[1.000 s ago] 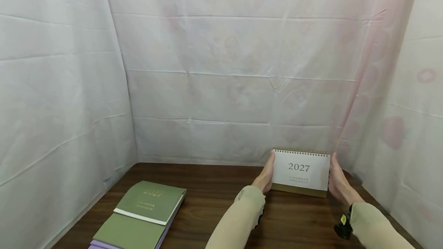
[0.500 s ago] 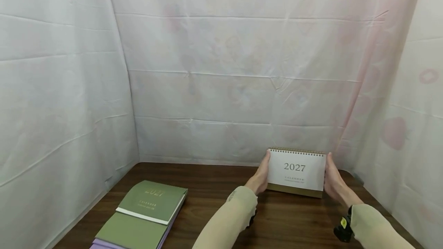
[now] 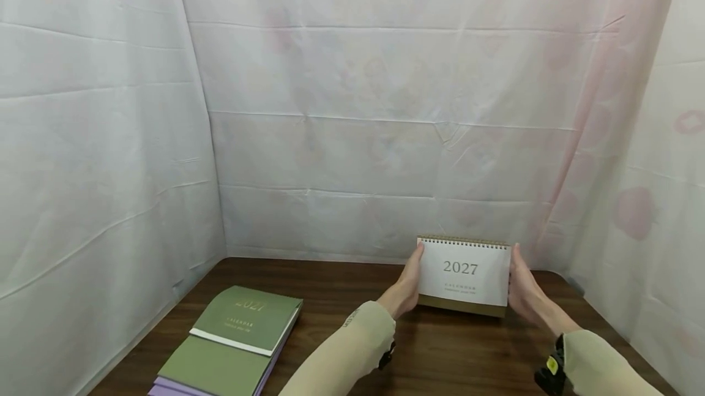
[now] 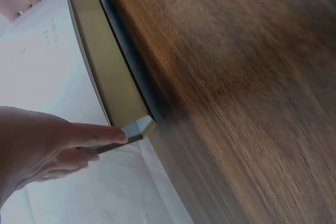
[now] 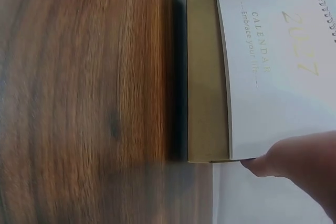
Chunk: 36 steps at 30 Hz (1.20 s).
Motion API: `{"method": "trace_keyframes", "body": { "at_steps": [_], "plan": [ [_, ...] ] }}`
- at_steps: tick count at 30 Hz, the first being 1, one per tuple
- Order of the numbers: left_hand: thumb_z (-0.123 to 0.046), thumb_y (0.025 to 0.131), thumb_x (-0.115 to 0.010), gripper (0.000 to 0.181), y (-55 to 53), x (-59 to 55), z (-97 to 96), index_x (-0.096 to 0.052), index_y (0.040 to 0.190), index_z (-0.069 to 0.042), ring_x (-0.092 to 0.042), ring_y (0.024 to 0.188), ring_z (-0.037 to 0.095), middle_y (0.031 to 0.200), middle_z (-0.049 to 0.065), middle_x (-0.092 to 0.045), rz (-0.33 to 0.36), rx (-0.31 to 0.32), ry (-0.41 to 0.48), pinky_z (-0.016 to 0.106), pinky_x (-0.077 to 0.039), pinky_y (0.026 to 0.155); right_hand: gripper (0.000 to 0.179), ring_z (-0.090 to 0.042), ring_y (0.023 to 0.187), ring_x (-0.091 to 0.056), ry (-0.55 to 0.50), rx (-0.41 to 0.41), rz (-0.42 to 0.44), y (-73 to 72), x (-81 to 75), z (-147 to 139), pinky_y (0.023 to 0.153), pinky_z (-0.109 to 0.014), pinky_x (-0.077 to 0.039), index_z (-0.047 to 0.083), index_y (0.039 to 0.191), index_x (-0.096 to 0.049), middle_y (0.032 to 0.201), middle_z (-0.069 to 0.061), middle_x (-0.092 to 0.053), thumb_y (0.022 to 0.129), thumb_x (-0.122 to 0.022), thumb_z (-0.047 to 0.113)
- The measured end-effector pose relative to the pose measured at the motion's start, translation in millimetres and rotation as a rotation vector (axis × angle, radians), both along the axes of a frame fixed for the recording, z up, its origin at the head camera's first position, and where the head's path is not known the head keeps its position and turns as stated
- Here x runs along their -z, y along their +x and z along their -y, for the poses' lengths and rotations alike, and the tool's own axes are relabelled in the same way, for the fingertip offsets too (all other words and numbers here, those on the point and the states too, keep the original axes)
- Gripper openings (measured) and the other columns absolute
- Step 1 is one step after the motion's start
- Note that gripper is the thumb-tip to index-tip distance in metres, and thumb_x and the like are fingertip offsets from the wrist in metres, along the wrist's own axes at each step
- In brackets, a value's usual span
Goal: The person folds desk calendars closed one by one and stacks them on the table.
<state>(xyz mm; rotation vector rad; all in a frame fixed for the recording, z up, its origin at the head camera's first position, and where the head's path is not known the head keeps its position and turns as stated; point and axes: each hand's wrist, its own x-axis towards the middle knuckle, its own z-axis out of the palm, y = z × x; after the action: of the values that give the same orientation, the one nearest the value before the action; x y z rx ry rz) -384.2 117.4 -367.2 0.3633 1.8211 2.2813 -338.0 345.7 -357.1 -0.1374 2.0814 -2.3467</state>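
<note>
A white spiral-bound 2027 desk calendar [image 3: 464,276] stands upright on its tan base toward the back right of the table. My left hand [image 3: 406,284] grips its left side edge, and my right hand [image 3: 526,292] grips the right one. In the left wrist view, fingers [image 4: 100,134] lie along the end of the tan base [image 4: 105,51]. The right wrist view has my thumb [image 5: 278,161] at the side edge of the white cover [image 5: 273,87]. A dark shadow runs beneath the base; whether it touches the table cannot be told.
Green 2027 calendar [image 3: 242,325] lies at the table's left on a green panel [image 3: 217,365], with purple pieces [image 3: 171,388] underneath. The wooden table [image 3: 341,298] meets white cloth walls [image 3: 330,139] at the back and sides.
Both hands and the white desk calendar between them have shifted a little to the left. The head view has turned slightly, so the green calendar appears somewhat further right.
</note>
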Motion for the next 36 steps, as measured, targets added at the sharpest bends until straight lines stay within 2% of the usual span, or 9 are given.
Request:
{"method": "trace_keyframes", "body": {
  "at_steps": [6,10,14,18,21,26,30,34,36],
  "plan": [
    [-0.063,0.094,-0.036,0.075,11.2,-3.9,11.2,-0.029,0.152,-0.017,-0.002,0.151,0.032,0.164,0.007,-0.008,-0.007,-0.02,0.014,0.055,0.0,0.12,0.088,-0.028,0.141,0.034,0.0,-0.05,0.007,9.8,-6.8,13,0.117,-0.053,0.017,0.03,0.139,0.039,0.153,-0.001,0.039,0.084,-0.008,0.08],
    [-0.064,0.093,-0.036,0.067,23.5,-6.7,21.1,-0.045,0.142,-0.019,-0.021,0.146,0.033,0.158,0.008,-0.025,-0.004,-0.029,0.006,0.057,-0.008,0.119,0.087,-0.024,0.14,0.036,-0.013,-0.065,-0.008,16.2,-10.4,20,0.115,-0.052,0.021,0.031,0.138,0.04,0.151,0.001,0.042,0.085,-0.01,0.078],
    [-0.066,0.092,-0.039,0.065,34.0,-10.4,30.6,-0.049,0.137,-0.021,-0.023,0.145,0.032,0.157,0.008,-0.028,0.01,-0.034,0.004,0.057,-0.009,0.118,0.087,-0.026,0.139,0.037,-0.012,-0.09,-0.029,24.0,-13.1,28,0.114,-0.054,0.021,0.03,0.138,0.041,0.151,0.0,0.042,0.087,-0.011,0.077],
    [-0.067,0.09,-0.042,0.08,43.5,-13.5,39.5,-0.029,0.152,-0.018,-0.002,0.15,0.035,0.164,0.009,-0.008,0.023,-0.034,0.008,0.059,0.001,0.118,0.087,-0.032,0.143,0.03,0.001,-0.114,-0.03,31.7,-15.5,35,0.116,-0.058,0.014,0.03,0.14,0.039,0.156,-0.007,0.034,0.088,-0.011,0.077],
    [-0.067,0.089,-0.043,0.091,52.1,-15.6,45.1,-0.011,0.156,-0.014,0.009,0.15,0.036,0.164,0.009,0.004,0.028,-0.036,0.008,0.06,0.006,0.117,0.085,-0.029,0.142,0.034,0.009,-0.11,-0.029,35.8,-17.1,40,0.115,-0.058,0.016,0.033,0.139,0.04,0.155,-0.002,0.036,0.088,-0.013,0.077],
    [-0.068,0.088,-0.045,0.098,65.6,-18.3,50.8,-0.004,0.156,-0.011,0.01,0.15,0.037,0.164,0.01,0.008,0.036,-0.059,0.012,0.061,0.007,0.117,0.084,-0.023,0.139,0.038,0.034,-0.118,-0.029,44.2,-18.4,46,0.114,-0.058,0.017,0.035,0.139,0.039,0.153,0.005,0.039,0.088,-0.014,0.076],
    [-0.068,0.088,-0.045,0.099,73.9,-21.3,54.5,-0.003,0.156,-0.011,0.008,0.15,0.037,0.164,0.011,0.007,0.038,-0.074,0.003,0.061,0.006,0.117,0.085,-0.024,0.141,0.035,0.065,-0.13,-0.041,51.3,-19.5,50,0.115,-0.06,0.013,0.031,0.145,0.032,0.157,0.003,0.033,0.089,-0.012,0.076],
    [-0.068,0.088,-0.045,0.099,79.3,-24.6,56.6,-0.002,0.156,-0.011,0.006,0.149,0.039,0.163,0.014,0.005,0.032,-0.09,-0.007,0.063,0.004,0.116,0.084,-0.025,0.14,0.036,0.118,-0.132,-0.062,55.7,-21.7,53,0.112,-0.063,0.016,0.026,0.15,0.026,0.156,0.003,0.033,0.091,-0.01,0.074],
    [-0.068,0.088,-0.045,0.098,81.1,-25.3,56.7,-0.003,0.156,-0.012,0.006,0.149,0.04,0.163,0.015,0.005,0.031,-0.102,-0.01,0.063,0.004,0.116,0.084,-0.026,0.143,0.032,0.143,-0.124,-0.071,56.9,-22.5,55,0.112,-0.064,0.015,0.022,0.153,0.017,0.158,0.001,0.029,0.092,-0.009,0.073]
  ]
}}
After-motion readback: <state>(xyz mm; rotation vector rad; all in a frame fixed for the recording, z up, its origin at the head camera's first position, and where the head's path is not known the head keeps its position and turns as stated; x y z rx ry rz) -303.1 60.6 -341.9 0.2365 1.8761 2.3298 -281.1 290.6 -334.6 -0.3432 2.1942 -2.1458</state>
